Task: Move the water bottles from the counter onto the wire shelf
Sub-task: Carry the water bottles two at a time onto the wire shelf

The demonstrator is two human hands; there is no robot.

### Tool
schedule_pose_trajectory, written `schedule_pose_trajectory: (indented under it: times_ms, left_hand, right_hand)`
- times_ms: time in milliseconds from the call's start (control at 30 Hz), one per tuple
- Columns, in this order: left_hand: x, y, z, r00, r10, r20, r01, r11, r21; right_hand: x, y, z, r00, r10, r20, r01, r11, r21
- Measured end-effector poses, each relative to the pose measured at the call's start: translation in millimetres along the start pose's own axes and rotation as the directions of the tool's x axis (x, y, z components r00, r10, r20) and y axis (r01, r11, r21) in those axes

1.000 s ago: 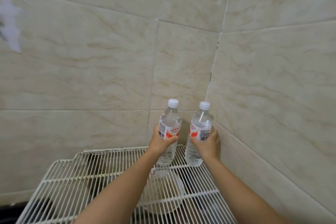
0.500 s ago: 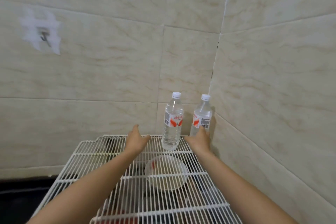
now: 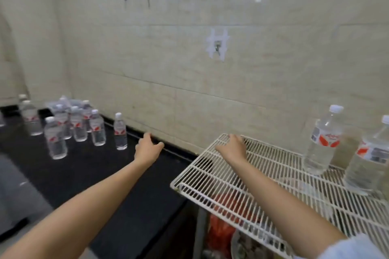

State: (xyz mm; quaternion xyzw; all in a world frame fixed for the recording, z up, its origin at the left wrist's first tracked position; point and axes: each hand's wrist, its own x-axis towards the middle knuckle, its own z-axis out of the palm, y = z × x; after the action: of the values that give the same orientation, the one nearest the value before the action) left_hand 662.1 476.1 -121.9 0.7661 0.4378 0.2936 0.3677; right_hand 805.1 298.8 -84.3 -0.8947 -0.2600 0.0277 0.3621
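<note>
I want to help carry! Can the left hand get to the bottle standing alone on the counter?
Probably yes. The left hand is open and empty, stretched toward the lone bottle, and only bare counter lies between them. It isn't touching yet.

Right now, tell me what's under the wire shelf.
Through the wire shelf something red-orange shows, and lower down part of a dish. The wires and blur hide what they are; the right side is unclear.

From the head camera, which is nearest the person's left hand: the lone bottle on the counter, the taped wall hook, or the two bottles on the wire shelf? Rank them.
From the left hand:
1. Lone bottle, just to its left on the counter.
2. Taped hook, up on the wall to the right.
3. Shelf bottles, far right on the wire shelf.
</note>
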Motion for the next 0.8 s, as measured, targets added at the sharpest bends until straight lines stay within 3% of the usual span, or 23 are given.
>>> schedule_pose_trajectory:
  times_ms: [233, 433, 633, 800]
  left_hand:
    - [-86, -112, -122, 0.951, -0.219, -0.217, 0.242, 0.966, 0.087]
    - [-155, -176, -187, 0.895, -0.301, -0.329, 0.375, 0.907, 0.191]
    - [-198, -234, -249, 0.854, -0.331, -0.401, 0.47, 0.821, 0.323]
    - [-224, -283, -309, 0.87, -0.294, -0.396, 0.454, 0.792, 0.409]
  right_hand:
    - [-79, -69, 102, 0.929, -0.256, 0.266, 0.266, 0.964, 0.0]
    - [-149, -110, 162, 0.845, -0.32, 0.429, 0.342, 0.939, 0.027]
    - [-219, -148, 216, 0.762, -0.395, 0.514, 0.464, 0.886, -0.007]
    - [-276, -184, 261, 0.736, -0.42, 0.532, 0.518, 0.855, -0.041]
